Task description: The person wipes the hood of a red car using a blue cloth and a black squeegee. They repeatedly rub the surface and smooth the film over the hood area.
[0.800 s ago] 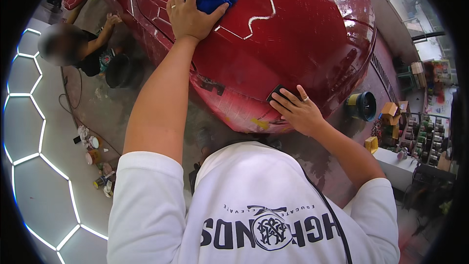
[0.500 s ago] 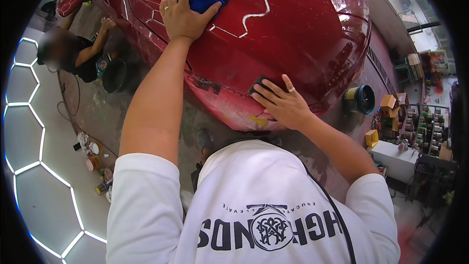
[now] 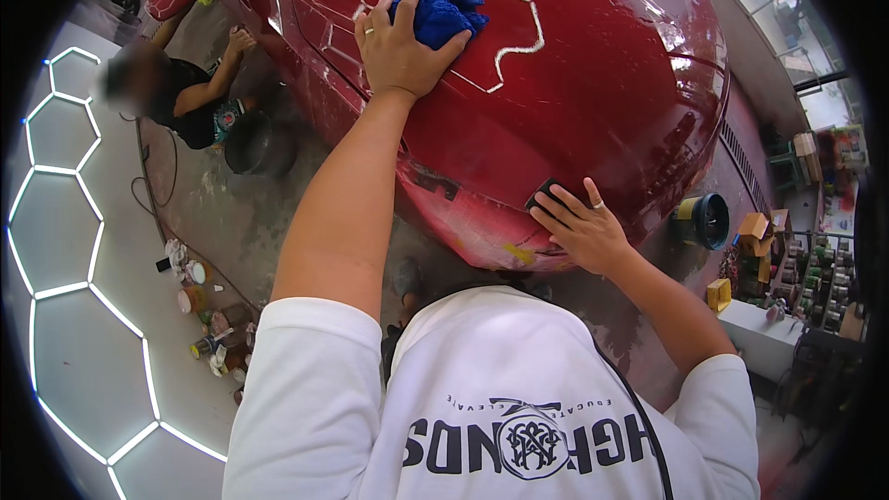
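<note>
My left hand (image 3: pixel 405 54) is closed round a bunched blue cloth (image 3: pixel 439 15), resting on the glossy dark red panel of a car (image 3: pixel 593 83). Lower and to the right, the fingers of my right hand (image 3: pixel 585 226) lie over a small black pad (image 3: pixel 544 194) and press it to the panel close to its near edge. Much of that pad is hidden under the fingers. Along this edge the paint is dull and scuffed pink, with a yellow patch (image 3: pixel 520 253) and a dark gap to its left. White hexagonal light reflections cross the panel.
At the left, a person (image 3: pixel 194 93) crouches beside the car near a black bucket (image 3: pixel 259 143). Another bucket (image 3: pixel 701 220) stands right of the car. Cans and tubs (image 3: pixel 218 324) line the left wall, which has hexagonal lights. Shelved cans (image 3: pixel 820 278) and a white bench (image 3: pixel 761 338) are at right.
The whole view has shifted, so the car sits further right and lower. Against the panel, my right hand and the pad have slid slightly right and nearer; the left hand still has the cloth.
</note>
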The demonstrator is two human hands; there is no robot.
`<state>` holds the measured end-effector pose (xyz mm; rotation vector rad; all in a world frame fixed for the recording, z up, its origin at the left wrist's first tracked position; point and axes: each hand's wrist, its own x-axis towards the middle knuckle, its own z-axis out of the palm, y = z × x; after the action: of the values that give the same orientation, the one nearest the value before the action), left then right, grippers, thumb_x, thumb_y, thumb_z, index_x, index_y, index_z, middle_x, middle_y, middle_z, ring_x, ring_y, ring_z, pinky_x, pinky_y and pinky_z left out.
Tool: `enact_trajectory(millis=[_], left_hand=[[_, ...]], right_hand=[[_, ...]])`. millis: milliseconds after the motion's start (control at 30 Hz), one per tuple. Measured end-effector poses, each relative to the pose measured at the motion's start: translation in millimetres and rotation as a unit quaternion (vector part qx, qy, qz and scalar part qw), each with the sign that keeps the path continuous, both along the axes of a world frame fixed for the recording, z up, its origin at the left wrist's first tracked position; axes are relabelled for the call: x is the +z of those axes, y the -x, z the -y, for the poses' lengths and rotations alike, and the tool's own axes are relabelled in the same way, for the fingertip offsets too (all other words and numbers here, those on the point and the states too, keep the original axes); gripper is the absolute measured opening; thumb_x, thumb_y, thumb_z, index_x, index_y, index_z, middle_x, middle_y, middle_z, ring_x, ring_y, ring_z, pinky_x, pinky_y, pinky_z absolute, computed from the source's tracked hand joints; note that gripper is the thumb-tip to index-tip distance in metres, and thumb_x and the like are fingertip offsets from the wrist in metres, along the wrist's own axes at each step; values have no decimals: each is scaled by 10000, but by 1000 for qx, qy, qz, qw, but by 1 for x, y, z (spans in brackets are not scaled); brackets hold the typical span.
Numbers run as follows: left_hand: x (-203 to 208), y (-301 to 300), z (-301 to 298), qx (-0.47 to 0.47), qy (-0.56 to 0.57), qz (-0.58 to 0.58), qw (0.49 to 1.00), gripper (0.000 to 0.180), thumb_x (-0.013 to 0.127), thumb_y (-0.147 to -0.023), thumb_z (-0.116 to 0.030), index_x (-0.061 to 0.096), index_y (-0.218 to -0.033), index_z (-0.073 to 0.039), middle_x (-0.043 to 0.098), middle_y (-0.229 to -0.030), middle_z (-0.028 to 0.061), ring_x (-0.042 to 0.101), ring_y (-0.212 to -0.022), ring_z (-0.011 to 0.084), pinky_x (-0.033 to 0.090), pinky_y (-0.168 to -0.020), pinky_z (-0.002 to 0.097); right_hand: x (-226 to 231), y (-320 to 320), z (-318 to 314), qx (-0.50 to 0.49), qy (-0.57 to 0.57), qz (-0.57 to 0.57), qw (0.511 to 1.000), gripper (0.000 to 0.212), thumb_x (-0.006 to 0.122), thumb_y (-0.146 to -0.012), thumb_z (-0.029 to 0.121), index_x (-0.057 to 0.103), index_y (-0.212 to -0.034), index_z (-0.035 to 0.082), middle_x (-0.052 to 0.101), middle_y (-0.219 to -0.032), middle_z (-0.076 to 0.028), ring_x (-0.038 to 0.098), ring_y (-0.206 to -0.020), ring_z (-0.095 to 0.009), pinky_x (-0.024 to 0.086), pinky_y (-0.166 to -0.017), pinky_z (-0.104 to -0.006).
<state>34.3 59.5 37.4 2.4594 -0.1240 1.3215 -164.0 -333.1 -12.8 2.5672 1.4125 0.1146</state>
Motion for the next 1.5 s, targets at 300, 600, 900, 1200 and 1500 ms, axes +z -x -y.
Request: enact_trajectory(millis=[300, 600, 900, 1200, 1500], left_hand=[[6, 7, -11, -16, 17, -36, 999, 989, 898, -810, -727, 586, -1608, -234, 636, -1477, 245, 610, -1401, 436, 358, -1288, 638], [4, 2, -8, -24, 28, -41, 998, 970, 924, -771, -707, 644, -1466, -91, 637, -1426, 224, 637, -1364, 422, 320, -1285, 641], [37, -52, -75, -82, -66, -88, 991, 851, 916, -814, -690, 678, -1364, -85, 715, -1261, 171, 669, -1307, 408, 410, -1215, 605], [30, -58, -86, -106, -35, -27, 993, 815, 903, -810, -711, 712, -1327, -110, 742, -1289, 129, 709, -1256, 376, 480, -1125, 575], [29, -64, -93, -114, -31, -30, 993, 838, 894, -802, -735, 708, -1330, -111, 741, -1278, 140, 710, -1247, 418, 478, -1109, 596]], right_hand=[[11, -26, -145, -16, -101, -2, 995, 628, 644, -1099, 454, 562, -1689, 254, 462, -1802, 27, 284, -1728, -206, 1, -1410, -698], [29, -35, -205, -60, -87, -19, 994, 617, 648, -1105, 430, 548, -1693, 269, 472, -1795, 50, 308, -1717, -181, 6, -1407, -696], [23, -10, -167, -98, -50, -1, 994, 665, 674, -1080, 442, 534, -1706, 270, 443, -1813, 34, 293, -1728, -210, 6, -1406, -699], [21, 2, -212, -172, -41, -14, 984, 625, 601, -1119, 384, 514, -1721, 243, 417, -1830, 18, 268, -1742, -227, 21, -1407, -694], [36, 12, -225, -239, -47, -37, 969, 644, 602, -1126, 414, 503, -1727, 203, 389, -1851, -15, 251, -1748, -250, 41, -1407, -678]])
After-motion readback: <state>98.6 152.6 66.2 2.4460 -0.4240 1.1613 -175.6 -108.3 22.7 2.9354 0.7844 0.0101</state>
